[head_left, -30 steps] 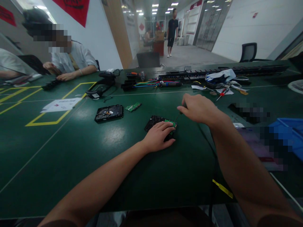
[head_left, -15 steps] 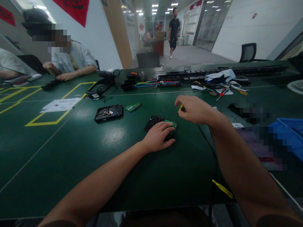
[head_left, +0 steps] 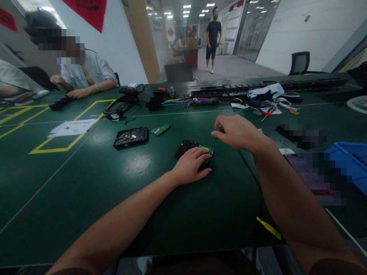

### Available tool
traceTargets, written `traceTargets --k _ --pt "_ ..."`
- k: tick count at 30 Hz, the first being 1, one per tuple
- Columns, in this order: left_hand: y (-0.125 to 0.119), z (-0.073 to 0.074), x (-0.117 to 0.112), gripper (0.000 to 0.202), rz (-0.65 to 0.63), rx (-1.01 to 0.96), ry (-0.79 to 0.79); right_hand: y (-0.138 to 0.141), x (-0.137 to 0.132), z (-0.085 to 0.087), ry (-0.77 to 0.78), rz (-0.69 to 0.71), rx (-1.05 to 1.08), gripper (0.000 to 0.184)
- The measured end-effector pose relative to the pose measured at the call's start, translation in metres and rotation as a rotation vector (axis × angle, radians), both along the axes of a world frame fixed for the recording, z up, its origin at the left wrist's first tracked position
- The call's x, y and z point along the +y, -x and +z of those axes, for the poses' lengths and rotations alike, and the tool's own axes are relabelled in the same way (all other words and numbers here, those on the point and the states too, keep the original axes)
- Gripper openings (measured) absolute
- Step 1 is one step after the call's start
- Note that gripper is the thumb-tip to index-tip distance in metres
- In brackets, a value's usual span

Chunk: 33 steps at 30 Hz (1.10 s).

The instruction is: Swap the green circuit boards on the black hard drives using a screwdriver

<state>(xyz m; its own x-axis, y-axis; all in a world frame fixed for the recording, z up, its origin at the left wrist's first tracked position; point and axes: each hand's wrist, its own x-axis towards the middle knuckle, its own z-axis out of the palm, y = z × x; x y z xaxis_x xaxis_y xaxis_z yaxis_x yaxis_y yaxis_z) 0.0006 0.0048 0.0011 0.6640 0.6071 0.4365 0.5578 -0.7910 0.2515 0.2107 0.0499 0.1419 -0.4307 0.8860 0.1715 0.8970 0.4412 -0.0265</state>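
Observation:
A black hard drive (head_left: 183,147) with a green circuit board (head_left: 208,149) on its upper face lies on the table in front of me. My left hand (head_left: 189,166) grips it from above, fingers over the board and thumb along the near side; the hand hides much of the drive. In my right hand (head_left: 234,131) is a screwdriver (head_left: 220,129), its handle wrapped by my fingers. The shaft slants down to the board's far edge, though the exact contact point is too small to tell. Further left lie a second hard drive (head_left: 131,137) and a loose green circuit board (head_left: 161,130).
On the green table (head_left: 86,187), a cable bundle (head_left: 183,101) and a red-handled screwdriver (head_left: 268,112) lie further back. A blue bin (head_left: 341,158) stands at right, a yellow tie (head_left: 268,228) near the front edge. A co-worker (head_left: 88,74) sits at far left; another person (head_left: 213,36) stands beyond.
My right hand has turned slightly around the screwdriver handle, its fingers shifting. The left hand and drive stay put. The person in the background has come closer.

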Motion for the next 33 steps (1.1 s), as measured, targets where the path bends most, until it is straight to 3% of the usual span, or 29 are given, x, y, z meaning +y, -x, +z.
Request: traceTargets --k 3,6,10,13,18,22,26,29,33 --pt "-0.0001 0.0000 0.0001 0.049 -0.003 -0.001 -0.007 0.0003 0.0006 0.0002 0.020 0.035 0.008 0.020" --pt "0.0001 -0.0004 0.0002 0.050 -0.006 -0.006 -0.009 -0.0008 0.0025 0.0005 0.055 0.166 0.038 0.016" --pt "0.0006 -0.0009 0.0005 0.049 -0.006 -0.013 -0.005 -0.0026 0.0045 -0.0002 0.098 0.300 0.088 0.024" --pt "0.0004 -0.0013 0.0009 0.049 -0.005 -0.007 -0.004 -0.0018 0.0032 -0.0003 0.111 0.262 0.104 0.030" --pt "-0.0004 -0.0016 0.0009 0.049 -0.001 -0.001 -0.013 0.0007 -0.0003 0.0013 0.059 0.069 0.029 0.026" --pt "0.0000 0.0009 -0.0003 0.048 -0.005 -0.008 -0.007 -0.0018 0.0006 0.0033 0.101 0.182 0.041 0.016" --pt "0.0006 0.0020 -0.0009 0.048 -0.003 -0.008 -0.010 -0.0033 0.0002 0.0052 0.171 0.300 0.131 0.031" --pt "0.0005 0.0004 -0.0002 0.049 -0.005 -0.011 -0.011 -0.0008 -0.0019 0.0054 0.179 0.269 0.147 0.034" --pt "0.0002 -0.0012 0.0008 0.049 -0.004 -0.011 -0.010 0.0015 -0.0028 0.0044 0.089 0.141 0.094 0.021"
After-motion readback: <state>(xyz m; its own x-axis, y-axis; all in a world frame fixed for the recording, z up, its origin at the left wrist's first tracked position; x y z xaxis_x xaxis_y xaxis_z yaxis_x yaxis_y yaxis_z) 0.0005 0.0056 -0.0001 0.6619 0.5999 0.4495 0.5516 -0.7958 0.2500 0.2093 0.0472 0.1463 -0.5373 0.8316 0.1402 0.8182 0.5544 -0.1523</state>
